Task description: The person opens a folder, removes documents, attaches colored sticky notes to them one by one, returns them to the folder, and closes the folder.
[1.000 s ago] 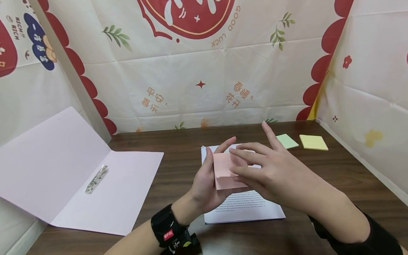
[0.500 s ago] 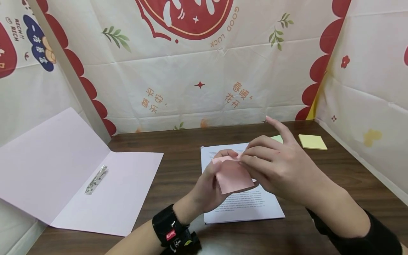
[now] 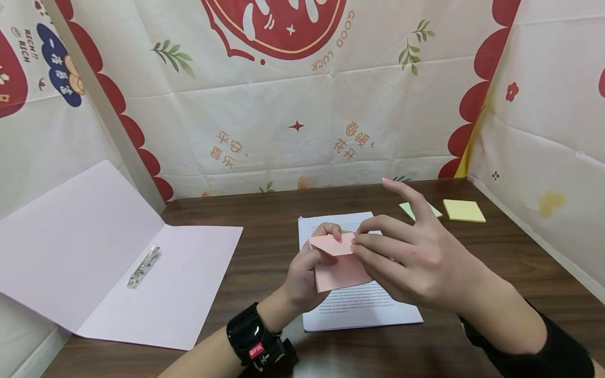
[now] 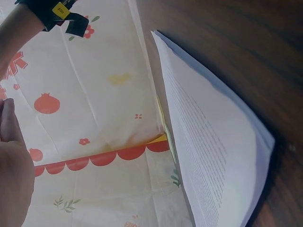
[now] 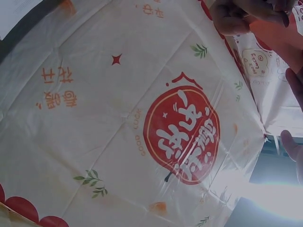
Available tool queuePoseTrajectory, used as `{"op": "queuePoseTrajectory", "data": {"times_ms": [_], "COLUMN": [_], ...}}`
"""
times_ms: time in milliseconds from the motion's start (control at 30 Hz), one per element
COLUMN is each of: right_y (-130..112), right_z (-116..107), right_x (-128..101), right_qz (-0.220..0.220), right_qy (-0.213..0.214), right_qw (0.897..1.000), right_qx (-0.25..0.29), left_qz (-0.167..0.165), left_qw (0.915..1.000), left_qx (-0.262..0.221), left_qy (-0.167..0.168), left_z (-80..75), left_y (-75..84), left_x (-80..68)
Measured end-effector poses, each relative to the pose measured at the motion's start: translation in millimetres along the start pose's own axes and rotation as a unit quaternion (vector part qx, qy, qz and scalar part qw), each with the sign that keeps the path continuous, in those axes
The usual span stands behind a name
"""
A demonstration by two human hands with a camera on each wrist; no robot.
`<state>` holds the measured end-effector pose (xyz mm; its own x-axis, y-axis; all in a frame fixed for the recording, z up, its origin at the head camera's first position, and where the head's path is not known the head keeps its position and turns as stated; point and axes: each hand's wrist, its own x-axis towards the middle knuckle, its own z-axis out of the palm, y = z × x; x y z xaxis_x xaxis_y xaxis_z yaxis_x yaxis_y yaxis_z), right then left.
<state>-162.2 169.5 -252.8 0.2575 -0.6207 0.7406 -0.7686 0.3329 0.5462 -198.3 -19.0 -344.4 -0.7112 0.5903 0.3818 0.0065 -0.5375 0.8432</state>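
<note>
A square pink sticky note pad [image 3: 341,273] is held over a printed sheet stack. My left hand [image 3: 304,275] grips its left side, thumb across the front and a bent finger at the top edge. An upper flap [image 3: 331,243] of the pink paper stands at an angle to the lower part. At its right edge, my right hand [image 3: 411,257] pinches with thumb and fingertips, index finger raised. The right wrist view shows the pink paper [image 5: 279,40] dark and reddish between the hands. In the left wrist view only part of the left hand [image 4: 14,175] appears; the pad is out of sight.
Beneath the hands lies the stack of printed paper [image 3: 364,310]. An open pale folder [image 3: 189,278] with a metal clip [image 3: 144,266] lies left. Green sticky notes [image 3: 434,211] and a yellow sticky note pad [image 3: 464,210] sit at the back right. Patterned cloth walls surround the table.
The right fingers have gone from lying over the pad's face to pinching its right edge. The pad has tilted, its upper flap now angled, and the left fingers have curled over the top.
</note>
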Motion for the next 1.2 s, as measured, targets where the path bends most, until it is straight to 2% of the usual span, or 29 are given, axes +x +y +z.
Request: {"op": "queuePoseTrajectory", "data": {"times_ms": [300,600,700,800,900,1033,1100,1200], "right_y": [0.2,2.6,2.3,5.1,13.3,28.7,31.6,25.8], "right_z": [-2.7,-5.4,-7.1,-11.4,-20.3,-27.4,-28.0,-29.1], "right_x": [-0.1,-0.6,1.8,-3.5,-26.6,-56.8,-53.6,-30.5], "right_qz": [-0.019,-0.027,-0.022,-0.010,0.002,0.007,0.011,0.016], "right_qy": [0.009,0.009,0.014,0.042,0.088,0.133,0.141,0.137], "right_qw": [1.000,1.000,1.000,0.999,0.996,0.991,0.989,0.990], "right_qx": [-0.004,-0.012,-0.014,-0.014,-0.021,-0.029,-0.032,-0.040], "left_qz": [0.025,0.017,0.003,-0.025,-0.052,-0.058,-0.057,-0.068], "left_qw": [0.9996,0.9995,0.9990,0.9949,0.9869,0.9836,0.9848,0.9853], "left_qx": [0.012,-0.014,-0.030,-0.058,-0.088,-0.083,-0.064,-0.022], "left_qy": [0.006,0.022,0.033,0.078,0.125,0.149,0.151,0.155], "left_z": [1.1,5.9,5.3,-2.5,-17.0,-34.1,-40.5,-53.0], "left_y": [-2.0,-2.7,-4.4,-6.4,-7.3,-4.6,-0.7,10.6], "left_x": [1.0,0.3,0.8,4.7,11.2,18.7,21.5,26.7]}}
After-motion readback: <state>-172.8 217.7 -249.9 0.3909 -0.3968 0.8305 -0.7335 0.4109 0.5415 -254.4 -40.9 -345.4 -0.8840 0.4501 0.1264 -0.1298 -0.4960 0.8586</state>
